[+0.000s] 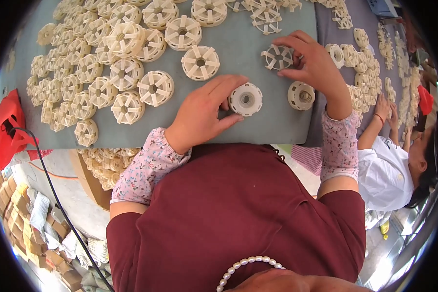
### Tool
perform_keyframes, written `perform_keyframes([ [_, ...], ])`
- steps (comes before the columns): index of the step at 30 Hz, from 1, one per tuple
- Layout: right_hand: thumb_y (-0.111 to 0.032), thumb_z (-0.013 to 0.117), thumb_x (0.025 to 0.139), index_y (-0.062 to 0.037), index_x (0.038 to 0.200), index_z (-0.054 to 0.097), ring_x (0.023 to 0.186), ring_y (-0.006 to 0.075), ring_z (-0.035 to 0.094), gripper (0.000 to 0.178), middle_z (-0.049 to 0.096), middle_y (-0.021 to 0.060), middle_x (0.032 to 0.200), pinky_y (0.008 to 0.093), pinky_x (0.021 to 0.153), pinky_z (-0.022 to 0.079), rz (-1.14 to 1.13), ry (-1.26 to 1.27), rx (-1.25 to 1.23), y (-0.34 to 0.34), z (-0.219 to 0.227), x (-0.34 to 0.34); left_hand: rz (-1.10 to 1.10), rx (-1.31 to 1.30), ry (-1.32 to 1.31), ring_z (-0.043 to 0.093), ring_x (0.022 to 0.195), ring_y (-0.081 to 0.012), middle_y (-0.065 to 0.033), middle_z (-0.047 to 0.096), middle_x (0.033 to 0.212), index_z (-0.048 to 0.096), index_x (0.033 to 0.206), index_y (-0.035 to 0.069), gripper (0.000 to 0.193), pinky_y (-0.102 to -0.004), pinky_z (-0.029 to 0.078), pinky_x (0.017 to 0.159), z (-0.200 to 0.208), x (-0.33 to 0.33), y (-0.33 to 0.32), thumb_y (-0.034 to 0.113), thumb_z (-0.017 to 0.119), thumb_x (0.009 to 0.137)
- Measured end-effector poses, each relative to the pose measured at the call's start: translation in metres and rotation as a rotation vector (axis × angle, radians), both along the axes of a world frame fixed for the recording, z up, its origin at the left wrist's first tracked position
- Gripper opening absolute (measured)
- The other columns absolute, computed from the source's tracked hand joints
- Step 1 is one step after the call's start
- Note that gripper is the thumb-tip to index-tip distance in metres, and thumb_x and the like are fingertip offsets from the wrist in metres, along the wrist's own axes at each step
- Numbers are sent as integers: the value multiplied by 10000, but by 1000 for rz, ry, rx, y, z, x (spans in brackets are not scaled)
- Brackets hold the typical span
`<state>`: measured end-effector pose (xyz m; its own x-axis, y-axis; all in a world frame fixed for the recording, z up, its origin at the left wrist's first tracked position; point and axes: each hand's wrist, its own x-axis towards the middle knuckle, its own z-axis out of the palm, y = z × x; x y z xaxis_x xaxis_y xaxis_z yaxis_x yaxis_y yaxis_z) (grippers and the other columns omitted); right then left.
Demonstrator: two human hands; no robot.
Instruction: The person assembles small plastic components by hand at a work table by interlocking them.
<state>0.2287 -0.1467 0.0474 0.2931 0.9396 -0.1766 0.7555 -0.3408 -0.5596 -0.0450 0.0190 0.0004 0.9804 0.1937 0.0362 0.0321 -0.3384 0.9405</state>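
Note:
My left hand (204, 109) curls around a round, cream plastic housing (237, 103) with a ringed, hollow centre, thumb and fingers at its left side. Farther to the right, my right hand (309, 61) grips a thin, six-spoked plastic ring (277, 57) by its right edge, between thumb and fingers. Below that hand, close to the table's right edge, another round housing (301, 96) lies with its hollow side up. Spoked plastic wheels fill the left and far parts of the table, the closest being one wheel (200, 63) beyond my left hand.
The grey-green tabletop (263, 131) ends just in front of me. A cardboard box (90, 177) of similar parts stands below it. A red plastic bag (7, 129) hangs at the left, near a black cable (58, 202). At right, a co-worker in a white shirt (384, 170) works among more parts.

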Motion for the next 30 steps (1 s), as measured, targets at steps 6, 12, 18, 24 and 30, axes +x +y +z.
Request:
perform_keyframes([
  [6, -11, 849, 687, -111, 1349, 701, 941, 195, 646, 686, 598, 63, 1229, 316, 784, 563, 14, 236, 140, -12, 22, -54, 71, -150, 39, 674, 804, -187, -111, 621, 1379, 580, 1476, 97, 763, -316, 575, 704, 4, -11, 0, 183, 918, 797],
  [12, -13, 829, 730, -168, 1383, 673, 1115, 288, 677, 689, 610, 84, 1293, 372, 898, 588, 121, 246, 166, -12, 16, -86, 79, -177, -1, 672, 810, -186, -126, 628, 1329, 570, 1480, 57, 746, -309, 565, 702, 3, -11, 3, 257, 901, 842],
  [18, 28, 826, 695, -80, 1394, 683, 1123, 278, 650, 721, 594, 120, 1292, 364, 923, 569, 87, 224, 189, -16, 13, -91, 93, -168, -1, 669, 801, -186, -122, 639, 1319, 593, 1446, 52, 712, -308, 560, 691, 6, -8, 0, 251, 904, 837],
  [24, 19, 833, 713, -75, 1429, 665, 1129, 289, 655, 741, 592, 121, 1295, 379, 946, 571, 47, 214, 165, -19, 6, -98, 55, -124, -3, 664, 812, -146, -95, 651, 1361, 594, 1468, 61, 714, -286, 549, 697, 2, -4, -5, 157, 901, 830],
  [30, -41, 824, 809, -87, 1444, 630, 1075, 304, 674, 665, 583, 125, 1288, 393, 879, 593, 19, 138, 217, -22, -1, -109, 64, -58, -18, 663, 825, -139, -99, 650, 1383, 617, 1453, 70, 630, -282, 561, 685, 2, -4, -7, 82, 848, 867],
])
